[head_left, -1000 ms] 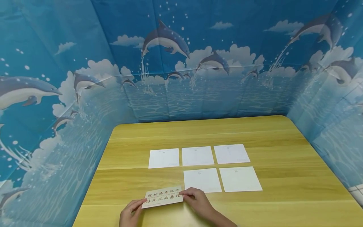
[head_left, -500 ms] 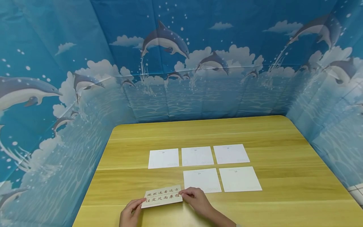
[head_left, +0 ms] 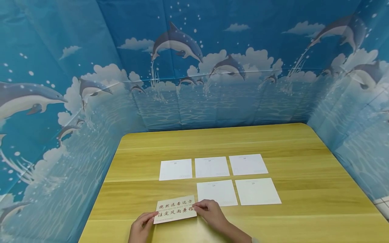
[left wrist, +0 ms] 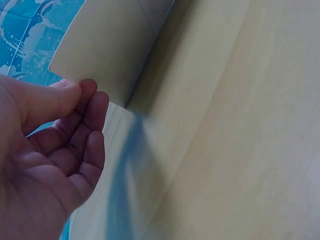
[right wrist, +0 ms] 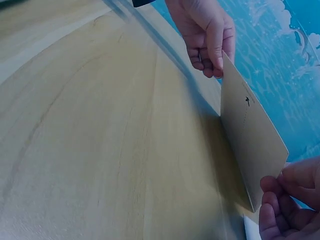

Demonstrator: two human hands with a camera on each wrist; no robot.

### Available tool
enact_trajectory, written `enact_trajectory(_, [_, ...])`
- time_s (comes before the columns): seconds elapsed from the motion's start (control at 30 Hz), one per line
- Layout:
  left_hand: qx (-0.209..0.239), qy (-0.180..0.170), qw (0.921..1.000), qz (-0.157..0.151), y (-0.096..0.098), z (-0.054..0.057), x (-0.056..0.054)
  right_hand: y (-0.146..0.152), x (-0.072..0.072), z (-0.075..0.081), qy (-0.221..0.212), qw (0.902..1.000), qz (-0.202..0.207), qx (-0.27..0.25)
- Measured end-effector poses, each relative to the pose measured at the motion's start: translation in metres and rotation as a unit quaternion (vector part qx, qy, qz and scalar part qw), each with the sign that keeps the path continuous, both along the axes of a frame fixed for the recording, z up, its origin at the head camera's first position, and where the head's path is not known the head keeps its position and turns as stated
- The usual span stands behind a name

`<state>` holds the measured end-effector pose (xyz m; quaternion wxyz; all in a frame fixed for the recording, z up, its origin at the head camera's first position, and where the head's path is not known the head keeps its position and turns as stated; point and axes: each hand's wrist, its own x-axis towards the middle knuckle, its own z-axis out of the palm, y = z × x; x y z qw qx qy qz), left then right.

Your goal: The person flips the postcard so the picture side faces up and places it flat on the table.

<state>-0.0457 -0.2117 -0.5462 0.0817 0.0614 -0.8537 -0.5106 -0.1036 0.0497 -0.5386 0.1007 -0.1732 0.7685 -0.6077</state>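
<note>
Both hands hold one cream postcard (head_left: pixel 175 210), printed with two large lines of Chinese characters, tilted up over the near part of the table. My left hand (head_left: pixel 141 226) pinches its left edge between thumb and fingers. At the opposite edge my right hand (head_left: pixel 212 216) pinches it in the same way. The card's plain back (right wrist: pixel 252 137), with a small dark mark and a dotted line, faces me in the right wrist view. In the left wrist view the left hand (left wrist: pixel 55 140) grips a corner, its other fingers curled beneath.
Several white cards lie flat on the wooden table (head_left: pixel 146 145). Three form a back row, with a middle card (head_left: pixel 211 167); two lie in front, including a right one (head_left: pixel 258 191). A blue dolphin-print curtain (head_left: pixel 212 101) surrounds the table's back and sides.
The postcard has tilted slightly more upright toward the head camera, and both hands have shifted a little to the right with it. The cards on the table have stayed put.
</note>
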Motion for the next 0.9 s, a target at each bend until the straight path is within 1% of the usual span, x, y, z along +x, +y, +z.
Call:
enact_trajectory(0.1, [0.010,0.001,0.9998,-0.015,-0.001,0.000,0.000,-0.001,-0.002,-0.001,0.021,0.9996,-0.006,0.020])
enact_trajectory(0.13, [0.020,-0.003,0.9997,-0.016,-0.002,0.000,0.000,-0.002,-0.003,-0.001,0.027,0.9993,-0.008,0.025])
enact_trajectory(0.23, [0.038,-0.030,0.9988,-0.011,-0.002,0.000,-0.001,-0.004,-0.005,-0.003,0.045,0.9981,-0.015,0.038])
enact_trajectory(0.3, [0.033,-0.047,0.9983,-0.006,-0.002,0.001,-0.004,-0.006,-0.006,-0.004,0.060,0.9970,-0.023,0.044])
enact_trajectory(0.33, [0.025,-0.052,0.9983,-0.002,-0.002,0.002,-0.005,-0.007,-0.006,-0.006,0.069,0.9961,-0.029,0.048])
enact_trajectory(0.4, [-0.005,-0.046,0.9989,0.005,-0.001,0.002,-0.009,-0.009,-0.008,-0.008,0.089,0.9937,-0.040,0.056])
enact_trajectory(0.47, [-0.035,-0.027,0.9989,0.014,0.001,0.003,-0.012,-0.012,-0.010,-0.010,0.111,0.9902,-0.053,0.066])
enact_trajectory(0.57, [-0.070,-0.004,0.9968,0.037,0.003,0.002,-0.018,-0.016,-0.012,-0.013,0.138,0.9847,-0.069,0.080])
enact_trajectory(0.67, [-0.094,-0.003,0.9942,0.051,0.006,0.000,-0.022,-0.019,-0.014,-0.013,0.164,0.9788,-0.076,0.096])
enact_trajectory(0.7, [-0.100,-0.009,0.9934,0.055,0.007,0.000,-0.023,-0.020,-0.015,-0.013,0.169,0.9777,-0.075,0.100])
enact_trajectory(0.8, [-0.121,-0.015,0.9909,0.055,0.009,0.000,-0.027,-0.023,-0.018,-0.011,0.179,0.9745,-0.073,0.114])
enact_trajectory(0.9, [-0.138,-0.014,0.9890,0.051,0.012,0.000,-0.030,-0.024,-0.021,-0.010,0.179,0.9724,-0.074,0.131])
